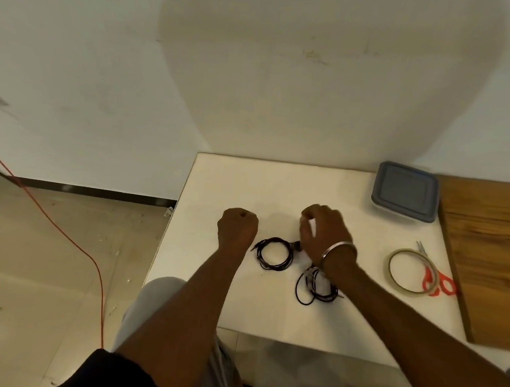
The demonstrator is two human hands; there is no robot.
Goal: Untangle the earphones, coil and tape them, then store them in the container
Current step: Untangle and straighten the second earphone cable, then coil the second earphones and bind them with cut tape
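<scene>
Loose tangled black earphone cable (316, 286) lies nearest, under the right wrist; neat coiled black earphone set (273, 252) sits beside it. Left hand (237, 227) fisted, empty. Right hand (324, 232) pinching; contents unclear. Grey-lidded container (405, 191) shut: storing remains.

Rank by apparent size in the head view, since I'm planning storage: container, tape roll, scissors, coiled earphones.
1. container
2. tape roll
3. scissors, partly under the tape, and coiled earphones: too alike to rank.
</scene>
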